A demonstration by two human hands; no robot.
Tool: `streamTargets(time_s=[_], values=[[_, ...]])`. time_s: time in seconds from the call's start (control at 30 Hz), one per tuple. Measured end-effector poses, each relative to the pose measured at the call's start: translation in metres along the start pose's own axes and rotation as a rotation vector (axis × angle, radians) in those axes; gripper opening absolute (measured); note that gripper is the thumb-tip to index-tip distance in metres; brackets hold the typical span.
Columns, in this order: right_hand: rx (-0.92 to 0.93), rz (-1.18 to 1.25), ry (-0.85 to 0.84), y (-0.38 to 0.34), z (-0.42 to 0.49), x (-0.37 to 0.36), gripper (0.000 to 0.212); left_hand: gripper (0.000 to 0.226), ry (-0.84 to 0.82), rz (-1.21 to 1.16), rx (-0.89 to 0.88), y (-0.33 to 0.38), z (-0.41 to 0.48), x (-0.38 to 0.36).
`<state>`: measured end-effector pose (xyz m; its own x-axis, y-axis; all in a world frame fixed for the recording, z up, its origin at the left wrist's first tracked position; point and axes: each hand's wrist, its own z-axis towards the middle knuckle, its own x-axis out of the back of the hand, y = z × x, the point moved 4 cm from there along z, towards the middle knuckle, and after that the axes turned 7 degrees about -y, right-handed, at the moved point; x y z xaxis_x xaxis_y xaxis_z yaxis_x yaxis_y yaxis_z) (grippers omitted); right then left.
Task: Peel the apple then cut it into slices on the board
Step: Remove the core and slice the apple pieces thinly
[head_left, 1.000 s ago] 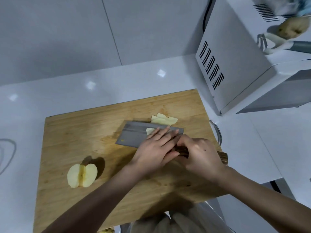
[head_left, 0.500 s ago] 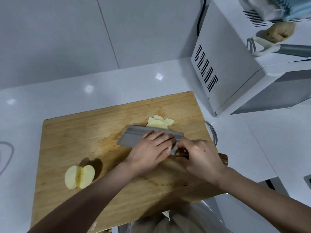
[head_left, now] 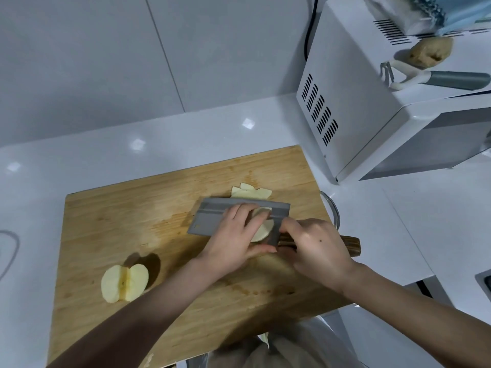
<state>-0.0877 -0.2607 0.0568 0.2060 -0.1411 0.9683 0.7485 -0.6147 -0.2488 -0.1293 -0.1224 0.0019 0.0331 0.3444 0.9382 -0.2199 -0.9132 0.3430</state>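
Board point(head_left: 132, 221) on white desk point(head_left: 186, 144). At board's far right part: left hand point(head_left: 236, 235), grip curled over apple piece point(head_left: 261, 229), fingertips against flat of cleaver point(head_left: 210, 221). Right hand point(head_left: 316, 251) just right of it, grip closed round cleaver's wooden handle, handle end jutting past board's right edge. Cut slices point(head_left: 251, 193) fanned just beyond blade. Peeled apple half point(head_left: 125, 282) near board's near left corner, well apart from hands. Microwave point(head_left: 358, 115) beyond board's right side, peeler point(head_left: 435, 78) on top

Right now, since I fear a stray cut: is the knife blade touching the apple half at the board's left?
Apart. The head view shows bare board between the knife blade and the apple half, which lies alone.
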Motion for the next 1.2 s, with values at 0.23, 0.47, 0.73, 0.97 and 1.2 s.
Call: streamTargets(time_s=[0.23, 0.47, 0.73, 0.97, 1.2], values=[[0.065, -0.098, 0.0, -0.007, 0.002, 0.006, 0.044, 0.079, 0.002, -0.043, 0.083, -0.008, -0.001, 0.002], [0.122, -0.158, -0.016, -0.007, 0.005, 0.007, 0.043, 0.085, -0.179, -0.189, 0.086, -0.018, 0.001, 0.012], [0.141, -0.151, -0.032, -0.006, 0.008, 0.012, 0.049, 0.055, -0.109, -0.068, -0.065, -0.004, 0.009, 0.027], [0.128, -0.21, -0.072, 0.001, 0.008, 0.016, 0.041, 0.048, -0.127, -0.083, -0.097, -0.013, 0.011, 0.03], [0.057, -0.209, -0.083, 0.018, 0.004, 0.021, 0.045, 0.018, -0.025, -0.412, 0.094, -0.049, 0.011, 0.025]])
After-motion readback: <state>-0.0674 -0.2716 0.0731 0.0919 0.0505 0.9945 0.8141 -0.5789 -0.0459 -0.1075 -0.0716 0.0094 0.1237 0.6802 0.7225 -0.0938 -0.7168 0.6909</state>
